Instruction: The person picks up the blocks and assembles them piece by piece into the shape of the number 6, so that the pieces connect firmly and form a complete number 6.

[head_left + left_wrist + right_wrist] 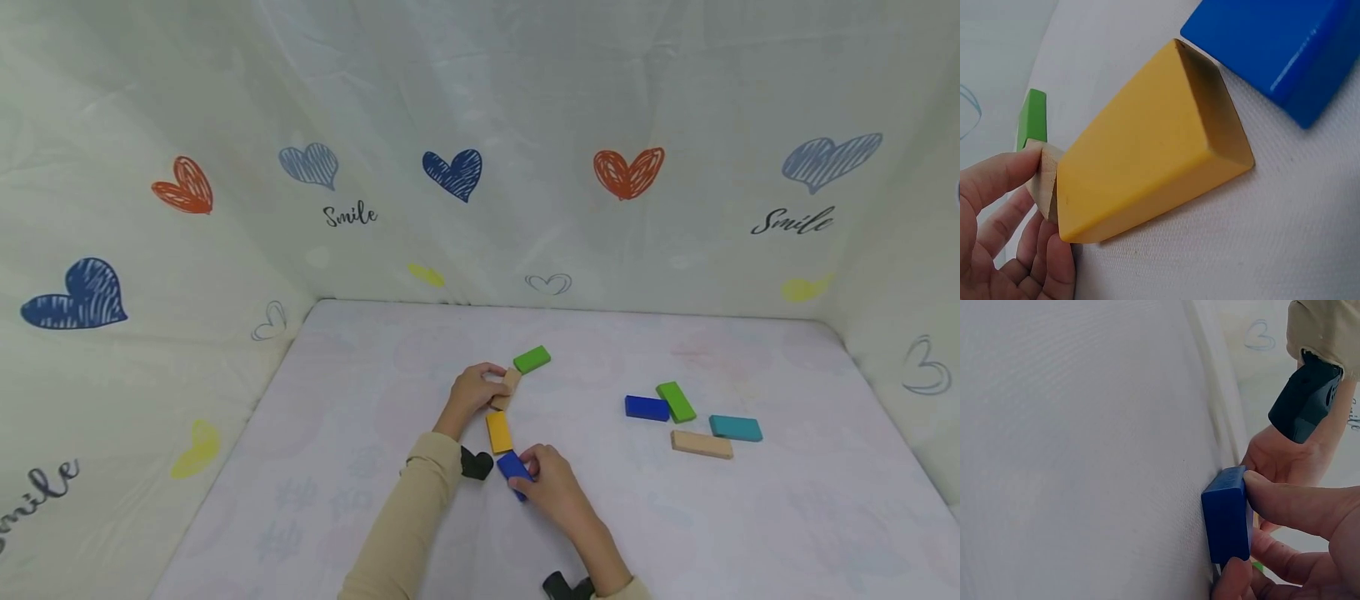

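My left hand pinches a plain wooden block between thumb and fingers, low over the table. A green block lies just beyond it at the far end of the row. On the near side of the wooden block, a yellow block lies flat, its end close to my left fingers in the left wrist view. My right hand grips a blue block by its sides, with the thumb on one edge and fingers on the other. The blue block's far end sits right by the yellow block.
To the right lie a second blue block, a second green block, a teal block and another wooden block. The white table meets a cloth wall printed with hearts at the back.
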Demonstrator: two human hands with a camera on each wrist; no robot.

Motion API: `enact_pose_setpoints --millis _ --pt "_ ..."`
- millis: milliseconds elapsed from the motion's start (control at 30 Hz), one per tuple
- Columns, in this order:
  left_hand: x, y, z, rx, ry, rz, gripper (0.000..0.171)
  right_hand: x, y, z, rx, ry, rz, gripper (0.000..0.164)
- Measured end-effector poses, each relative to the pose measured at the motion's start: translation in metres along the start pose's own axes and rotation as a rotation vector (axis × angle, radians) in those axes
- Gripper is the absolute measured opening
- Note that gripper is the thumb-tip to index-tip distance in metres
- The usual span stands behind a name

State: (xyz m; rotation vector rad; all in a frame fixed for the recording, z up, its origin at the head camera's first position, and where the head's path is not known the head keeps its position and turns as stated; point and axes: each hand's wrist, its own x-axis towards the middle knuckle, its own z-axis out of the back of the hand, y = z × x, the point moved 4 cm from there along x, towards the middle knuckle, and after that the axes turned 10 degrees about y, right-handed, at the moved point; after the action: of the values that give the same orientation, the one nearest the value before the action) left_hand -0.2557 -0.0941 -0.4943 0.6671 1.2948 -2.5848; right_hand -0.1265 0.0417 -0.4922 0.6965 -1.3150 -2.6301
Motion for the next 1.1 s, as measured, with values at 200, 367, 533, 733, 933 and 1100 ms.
enact_pose_setpoints --millis 200,367,533,733,933,1100 --pt "0.0 0.0003 0.0003 -0.006 0.003 -0.004 0.031 -0.0003 0.0007 0.0004 0.006 0.006 0.01 0.036" --pt "0.0005 0.0011 0.0001 -0.007 0.002 0.001 0.031 -0.0016 0.0021 0.0012 0.012 0.012 0.019 0.037" --pt "0.0007 0.0005 0.0003 -0.006 0.004 -0.002 0.031 -0.0018 0.0025 0.0018 0.014 0.012 0.022 0.037" --pt "-0.0006 -0.001 0.001 -0.003 0.0 -0.001 0.031 -0.0016 0.0023 0.0019 0.016 0.012 0.016 0.039" --pt "-0.0012 -0.0004 0.0021 -0.008 -0.002 0.004 0.031 -0.0023 0.0013 0.0034 0.032 0.024 0.023 0.041" --pt "-0.0015 -0.0007 0.0019 -0.019 0.008 0.003 0.032 -0.004 -0.0035 0.0069 0.077 0.022 0.048 0.038"
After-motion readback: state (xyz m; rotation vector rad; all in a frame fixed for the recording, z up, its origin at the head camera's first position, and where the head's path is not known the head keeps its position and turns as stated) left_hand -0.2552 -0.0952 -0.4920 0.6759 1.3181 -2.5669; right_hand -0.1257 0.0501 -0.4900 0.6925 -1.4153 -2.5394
